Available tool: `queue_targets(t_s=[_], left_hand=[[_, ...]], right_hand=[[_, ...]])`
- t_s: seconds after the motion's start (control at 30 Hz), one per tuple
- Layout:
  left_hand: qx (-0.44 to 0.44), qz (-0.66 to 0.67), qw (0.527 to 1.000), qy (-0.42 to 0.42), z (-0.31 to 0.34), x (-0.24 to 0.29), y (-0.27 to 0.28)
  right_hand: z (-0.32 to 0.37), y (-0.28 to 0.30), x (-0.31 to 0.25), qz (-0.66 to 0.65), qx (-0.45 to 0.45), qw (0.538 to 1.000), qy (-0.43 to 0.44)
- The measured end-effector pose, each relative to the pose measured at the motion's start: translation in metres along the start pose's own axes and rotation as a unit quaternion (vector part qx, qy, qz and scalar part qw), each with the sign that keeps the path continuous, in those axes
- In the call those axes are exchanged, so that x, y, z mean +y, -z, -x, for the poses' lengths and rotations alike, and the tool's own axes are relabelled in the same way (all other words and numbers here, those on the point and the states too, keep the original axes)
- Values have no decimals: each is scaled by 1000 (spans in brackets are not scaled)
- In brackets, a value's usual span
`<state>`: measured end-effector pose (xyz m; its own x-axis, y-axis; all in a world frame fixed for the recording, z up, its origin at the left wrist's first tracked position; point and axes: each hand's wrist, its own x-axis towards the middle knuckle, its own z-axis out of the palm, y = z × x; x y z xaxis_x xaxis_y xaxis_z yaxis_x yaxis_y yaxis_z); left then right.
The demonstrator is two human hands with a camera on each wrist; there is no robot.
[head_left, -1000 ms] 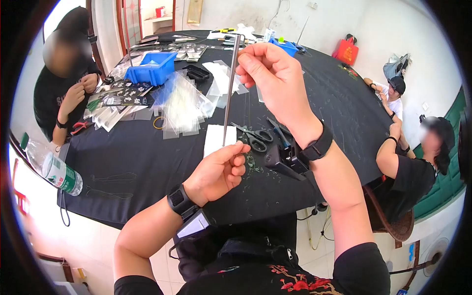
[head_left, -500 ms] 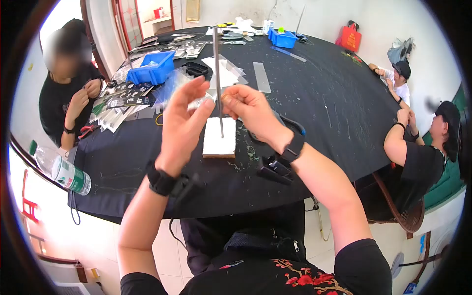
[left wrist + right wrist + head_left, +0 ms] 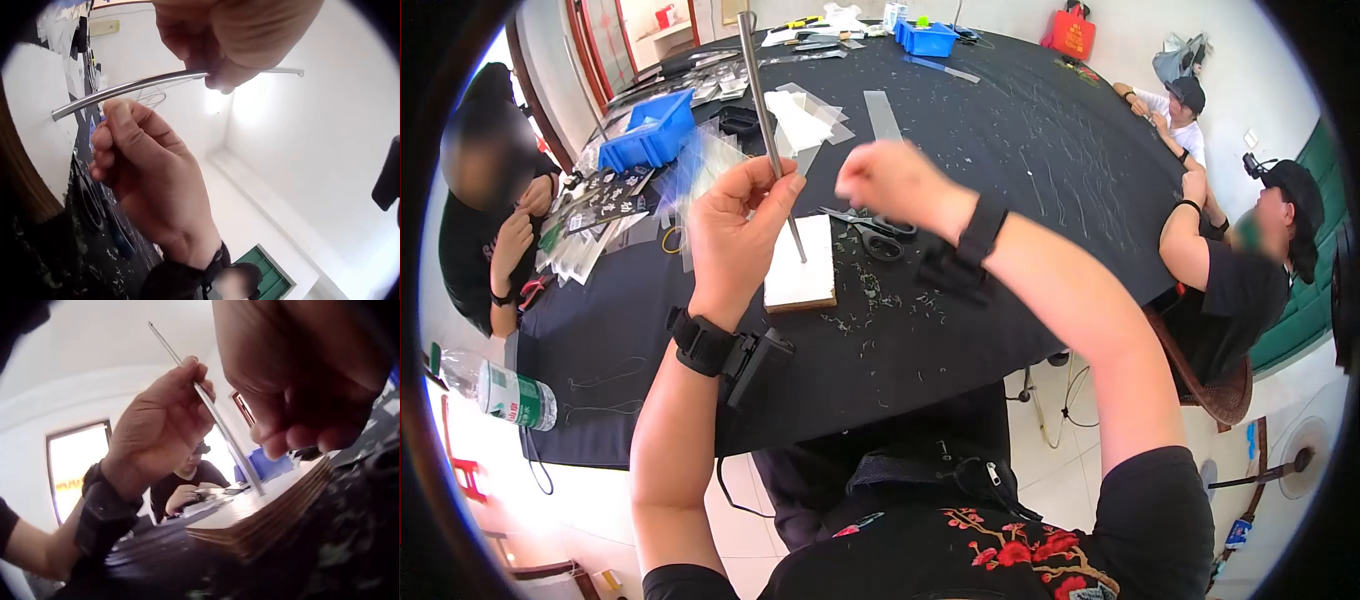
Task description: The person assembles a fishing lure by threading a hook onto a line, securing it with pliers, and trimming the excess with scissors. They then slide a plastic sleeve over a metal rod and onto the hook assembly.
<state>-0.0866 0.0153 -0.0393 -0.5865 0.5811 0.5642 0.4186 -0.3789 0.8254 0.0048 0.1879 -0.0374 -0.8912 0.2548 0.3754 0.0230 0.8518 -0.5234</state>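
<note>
A slim metal rod [image 3: 765,105] stands tilted, its lower end on a white-topped block [image 3: 785,290]. My left hand [image 3: 735,235] pinches the rod partway up between thumb and fingers. To the right of the rod is my right hand [image 3: 905,190], blurred in the head view. Seen from the left wrist, that right hand [image 3: 156,169] has curled fingers, the thumb against the index finger, close beside the rod's lower part [image 3: 94,100]. Nothing shows between those fingertips. Brown layers form the block's side [image 3: 269,531] in the right wrist view.
Black-handled scissors [image 3: 880,240] lie right of the block, among small shreds [image 3: 880,295]. A blue bin [image 3: 650,130], clear plastic sheets [image 3: 700,170] and printed cards [image 3: 605,205] sit to the left. A water bottle [image 3: 515,395] lies near the left edge. Other people sit around the table.
The rod, earlier held up with its lower end at my left fingers, now stands on the block. My left hand has taken hold of it; my right hand has let go and moved right.
</note>
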Motion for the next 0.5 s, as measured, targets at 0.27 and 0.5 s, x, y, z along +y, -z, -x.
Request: queue_targets(t_s=[0.27,0.5], left_hand=[[-5,-8,1000,-2,1,-3,1],[34,-76,996,-45,0,-3,-1]], right_hand=[[-56,-1,119,318,22,945,-70],[-63,5,121,257,1,964,-63]])
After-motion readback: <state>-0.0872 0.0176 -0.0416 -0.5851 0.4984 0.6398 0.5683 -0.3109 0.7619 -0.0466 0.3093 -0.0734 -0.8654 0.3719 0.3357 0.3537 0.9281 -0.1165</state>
